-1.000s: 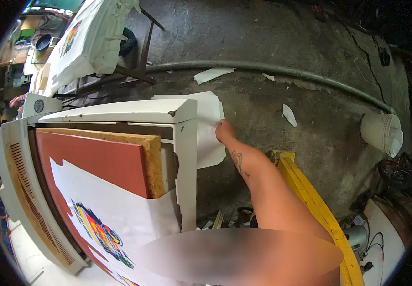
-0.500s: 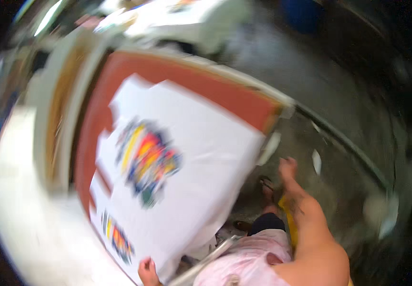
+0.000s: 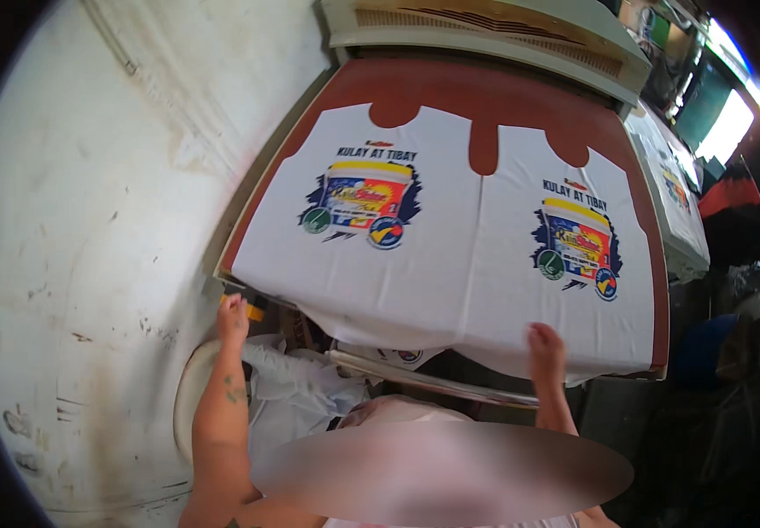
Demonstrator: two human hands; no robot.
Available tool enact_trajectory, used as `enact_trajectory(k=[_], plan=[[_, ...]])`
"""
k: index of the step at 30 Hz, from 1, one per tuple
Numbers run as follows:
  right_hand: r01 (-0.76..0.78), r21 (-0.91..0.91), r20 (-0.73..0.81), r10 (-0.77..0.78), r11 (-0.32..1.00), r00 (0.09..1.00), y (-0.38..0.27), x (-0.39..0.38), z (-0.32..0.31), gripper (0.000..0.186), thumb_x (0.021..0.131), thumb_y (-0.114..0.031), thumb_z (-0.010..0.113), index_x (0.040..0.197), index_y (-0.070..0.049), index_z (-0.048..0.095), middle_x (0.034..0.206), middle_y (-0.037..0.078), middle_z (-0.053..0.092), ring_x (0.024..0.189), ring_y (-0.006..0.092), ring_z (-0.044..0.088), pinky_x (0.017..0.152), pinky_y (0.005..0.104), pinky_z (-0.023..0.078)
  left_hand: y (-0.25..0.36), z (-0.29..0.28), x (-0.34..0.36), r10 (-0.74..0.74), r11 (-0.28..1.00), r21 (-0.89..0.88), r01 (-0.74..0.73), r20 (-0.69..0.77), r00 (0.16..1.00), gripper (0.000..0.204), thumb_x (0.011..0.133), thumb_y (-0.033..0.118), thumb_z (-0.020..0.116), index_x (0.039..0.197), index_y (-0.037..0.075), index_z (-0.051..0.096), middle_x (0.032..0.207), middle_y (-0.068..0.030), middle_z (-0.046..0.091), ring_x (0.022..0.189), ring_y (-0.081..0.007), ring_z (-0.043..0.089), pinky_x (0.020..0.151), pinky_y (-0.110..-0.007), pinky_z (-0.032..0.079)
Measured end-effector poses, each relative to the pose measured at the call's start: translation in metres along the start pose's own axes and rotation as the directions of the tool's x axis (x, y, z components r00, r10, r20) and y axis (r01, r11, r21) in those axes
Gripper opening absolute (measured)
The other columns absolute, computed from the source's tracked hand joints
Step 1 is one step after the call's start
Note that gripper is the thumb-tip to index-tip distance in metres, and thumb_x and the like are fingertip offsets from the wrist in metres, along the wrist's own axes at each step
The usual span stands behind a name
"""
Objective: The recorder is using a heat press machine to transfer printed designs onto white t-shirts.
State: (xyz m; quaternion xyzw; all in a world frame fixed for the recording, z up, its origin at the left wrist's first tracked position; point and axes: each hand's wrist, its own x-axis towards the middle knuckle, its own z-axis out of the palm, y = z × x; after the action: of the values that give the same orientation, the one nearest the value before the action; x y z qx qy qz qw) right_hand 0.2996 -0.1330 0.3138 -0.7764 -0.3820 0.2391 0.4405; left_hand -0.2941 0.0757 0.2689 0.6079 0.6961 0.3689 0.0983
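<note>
Two printed white cloth shirt panels (image 3: pixel 459 255), spread on rust-red rectangular board (image 3: pixel 441 84); front edge overhanging, not yet flat. Left grip (image 3: pixel 233 317), right grip (image 3: pixel 548 355): fingers curled; whether holding anything, cannot tell.

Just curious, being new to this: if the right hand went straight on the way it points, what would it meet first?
The right hand would likely meet the right-side white shirt panel, though depth is unclear.

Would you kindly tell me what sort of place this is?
Probably a garment printing workshop: white shirt pieces with matching prints lie on a reddish board beside a vented housing.
</note>
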Motion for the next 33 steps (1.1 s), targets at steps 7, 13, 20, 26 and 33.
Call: enact_trajectory(k=[7, 13, 20, 26, 33], plan=[[0.079, -0.59, 0.053, -0.058, 0.804, 0.997, -0.067, -0.01, 0.116, 0.025, 0.076, -0.027, 0.063, 0.082, -0.003, 0.064, 0.089, 0.016, 0.063, 0.086, 0.0337, 0.059, 0.078, 0.0409, 0.047, -0.03, 0.065, 0.069, -0.181, 0.968, 0.169, 0.186, -0.045, 0.982, 0.039, 0.087, 0.027, 0.055, 0.115, 0.0, 0.053, 0.107, -0.0182, 0.058, 0.104, -0.0336, 0.052, 0.088, -0.041, 0.042], [-0.008, -0.484, 0.086, 0.057, 0.875, 0.995, -0.077, -0.009, 0.117, 0.021, 0.076, -0.021, 0.056, 0.079, -0.001, 0.061, 0.08, 0.018, 0.063, 0.083, 0.0367, 0.059, 0.075, 0.0431, 0.046, -0.026, 0.067, 0.088, -0.481, 0.847, -0.215, 0.485, 0.075, 0.873, 0.042, 0.089, 0.033, 0.051, 0.113, -0.002, 0.052, 0.115, -0.0197, 0.055, 0.108, -0.0334, 0.052, 0.089, -0.041, 0.042], [-0.182, 0.182, 0.183, 0.148, 0.966, 0.972, -0.102, 0.009, 0.123, 0.013, 0.079, -0.014, 0.057, 0.081, -0.002, 0.056, 0.067, 0.007, 0.055, 0.062, 0.0155, 0.054, 0.058, 0.0291, 0.043, -0.055, 0.025, 0.117, -0.397, 0.916, 0.006, 0.4, 0.142, 0.907, 0.034, 0.088, 0.026, 0.05, 0.106, -0.003, 0.054, 0.108, -0.0198, 0.058, 0.103, -0.0332, 0.054, 0.086, -0.041, 0.043], [-0.251, 0.758, 0.231, 0.113, 0.601, 0.966, -0.15, 0.036, 0.079, 0.007, 0.079, -0.009, 0.058, 0.076, -0.007, 0.053, 0.068, 0.0, 0.052, 0.057, 0.0098, 0.048, 0.055, 0.0235, 0.039, 0.023, 0.014, 0.134, -0.142, 0.803, -0.589, 0.092, -0.038, 0.989, 0.021, 0.09, 0.025, 0.049, 0.095, 0.004, 0.051, 0.089, -0.0091, 0.052, 0.082, -0.0211, 0.05, 0.075, -0.034, 0.043], [0.259, 0.883, -0.157, -0.274, 0.391, 0.949, -0.226, 0.04, -0.079, 0.009, 0.082, -0.004, 0.059, 0.091, -0.005, 0.057, 0.084, 0.006, 0.058, 0.076, 0.0155, 0.057, 0.069, 0.0286, 0.046, 0.21, -0.142, 0.121, 0.014, 0.238, -0.966, -0.105, -0.105, 0.994, 0.031, 0.092, 0.015, 0.051, 0.122, 0.013, 0.046, 0.099, -0.0029, 0.054, 0.092, -0.0143, 0.052, 0.082, -0.031, 0.043]])
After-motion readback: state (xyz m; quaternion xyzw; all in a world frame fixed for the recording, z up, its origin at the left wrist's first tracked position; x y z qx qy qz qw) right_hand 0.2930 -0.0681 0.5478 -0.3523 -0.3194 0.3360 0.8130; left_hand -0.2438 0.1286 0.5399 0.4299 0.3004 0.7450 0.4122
